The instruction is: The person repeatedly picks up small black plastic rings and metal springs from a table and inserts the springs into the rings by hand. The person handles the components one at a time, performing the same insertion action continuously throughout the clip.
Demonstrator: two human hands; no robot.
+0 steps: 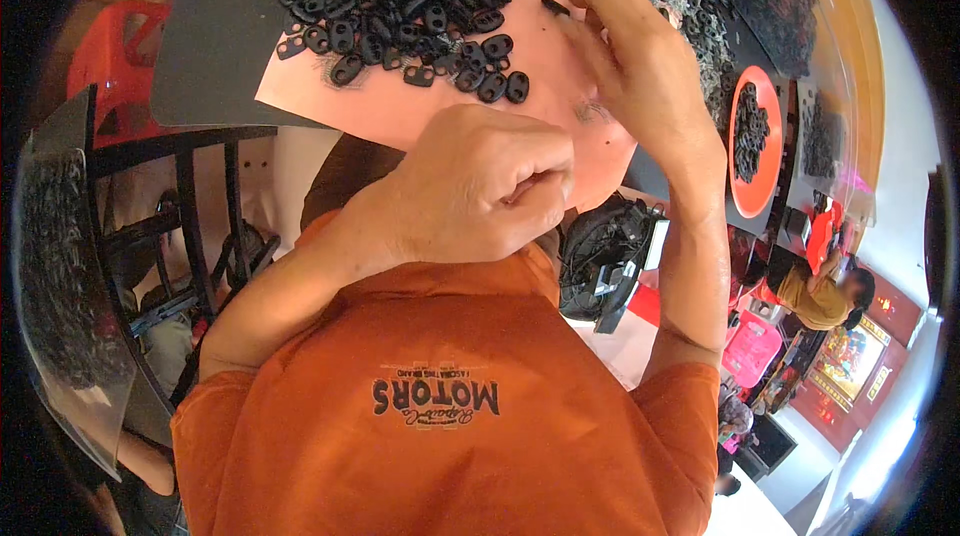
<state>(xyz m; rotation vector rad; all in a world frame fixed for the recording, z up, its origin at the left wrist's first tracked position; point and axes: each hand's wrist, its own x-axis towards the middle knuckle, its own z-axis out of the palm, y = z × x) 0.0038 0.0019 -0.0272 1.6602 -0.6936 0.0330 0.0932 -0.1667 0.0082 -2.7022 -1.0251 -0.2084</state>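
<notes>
A large heap of black two-hole plastic cord locks [430, 16] covers the far side of a pink sheet [330, 106] on the table. My right hand [645, 76] reaches over the sheet beside the heap. Between its thumb and forefinger tips a small dark cord lock [555, 7] shows, seen edge-on. Nearer to me, my left hand [490, 181] is curled into a fist above the sheet's near edge. Whatever that fist may hold is hidden inside the fingers. A few cord locks [490, 86] lie loose at the heap's near edge.
An orange-red plate [757, 141] with more black pieces stands to the right. A red plastic stool [115, 66] is at the far left, near a dark metal frame [185, 206]. A black bag [605, 246] sits below the table edge. Another person [815, 296] is in the right background.
</notes>
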